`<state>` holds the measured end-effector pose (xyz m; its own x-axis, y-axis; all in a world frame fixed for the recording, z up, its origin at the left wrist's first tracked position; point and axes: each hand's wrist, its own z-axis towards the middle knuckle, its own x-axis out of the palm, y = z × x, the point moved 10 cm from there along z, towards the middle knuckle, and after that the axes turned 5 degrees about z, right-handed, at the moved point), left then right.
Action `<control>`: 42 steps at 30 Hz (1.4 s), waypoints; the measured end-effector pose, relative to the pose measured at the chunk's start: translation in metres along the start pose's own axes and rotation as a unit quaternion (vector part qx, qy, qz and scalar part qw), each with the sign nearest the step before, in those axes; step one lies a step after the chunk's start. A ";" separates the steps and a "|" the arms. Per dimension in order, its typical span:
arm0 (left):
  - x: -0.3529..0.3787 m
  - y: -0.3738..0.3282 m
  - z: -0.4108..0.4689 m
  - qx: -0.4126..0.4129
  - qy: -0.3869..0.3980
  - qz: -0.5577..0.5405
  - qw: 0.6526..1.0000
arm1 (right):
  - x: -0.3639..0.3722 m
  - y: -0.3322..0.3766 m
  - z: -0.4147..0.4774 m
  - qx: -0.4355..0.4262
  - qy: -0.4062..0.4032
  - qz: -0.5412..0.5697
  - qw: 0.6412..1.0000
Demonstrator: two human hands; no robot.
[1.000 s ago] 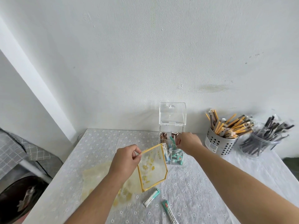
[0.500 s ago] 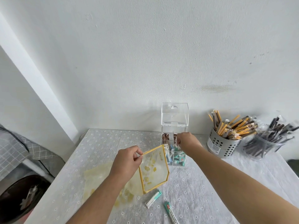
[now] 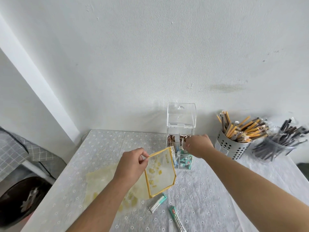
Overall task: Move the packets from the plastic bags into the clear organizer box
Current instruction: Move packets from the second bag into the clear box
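Note:
My left hand (image 3: 132,164) pinches the top corner of a yellow-edged clear plastic bag (image 3: 160,173) and holds it upright over the table. The clear organizer box (image 3: 181,124) stands at the back with its lid raised; brown packets fill its rear cells and teal packets its front ones. My right hand (image 3: 198,145) hovers over the box's open top, fingers curled down into it; whether they hold a packet is hidden. Two teal-and-white packets (image 3: 158,204) (image 3: 177,219) lie loose on the cloth in front. A second yellow bag (image 3: 102,181) lies flat under my left arm.
A perforated metal cup (image 3: 231,147) of yellow and brown sticks and a clear jar (image 3: 274,151) of dark sticks stand right of the box. A dark round bin (image 3: 18,201) sits on the floor at the left. The table (image 3: 217,198) has a flowered grey cloth.
My right hand has shifted a little right over the box's top. My left hand still holds the bag in the same place.

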<state>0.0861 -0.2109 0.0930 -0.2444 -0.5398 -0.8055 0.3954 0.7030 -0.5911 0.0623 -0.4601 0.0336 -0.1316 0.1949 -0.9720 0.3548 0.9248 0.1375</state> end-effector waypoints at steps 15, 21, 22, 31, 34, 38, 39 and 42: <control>0.003 0.005 0.004 0.007 -0.009 0.006 1.000 | 0.003 0.004 -0.003 -0.002 0.041 0.006 0.999; -0.012 0.002 0.005 0.000 -0.041 0.051 0.998 | -0.034 0.002 -0.016 -0.007 -0.043 0.138 0.990; -0.016 0.000 0.006 0.001 -0.043 0.056 0.997 | -0.043 0.006 -0.022 -0.017 -0.056 0.170 0.984; -0.055 -0.023 0.002 0.035 0.038 -0.052 0.997 | -0.033 0.088 -0.083 -0.159 0.061 0.343 0.924; -0.063 -0.006 -0.015 -0.026 0.092 -0.122 0.988 | -0.030 0.101 -0.090 -0.157 0.070 0.448 0.877; -0.055 0.038 -0.050 -0.139 0.160 -0.412 0.886 | -0.028 0.113 -0.097 -0.120 0.058 0.580 0.803; -0.052 0.053 -0.059 -0.156 0.155 -0.494 0.841 | -0.027 0.116 -0.097 -0.108 0.051 0.604 0.788; -0.035 0.094 -0.088 -0.192 0.140 -0.592 0.770 | -0.016 0.118 -0.096 -0.037 0.012 0.669 0.742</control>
<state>0.0543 -0.0854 0.0621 -0.4357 -0.8244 0.3614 -0.5289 -0.0904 -0.8438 0.0176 -0.3225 0.0833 0.2770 0.9597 0.0475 0.1311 -0.0868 0.9876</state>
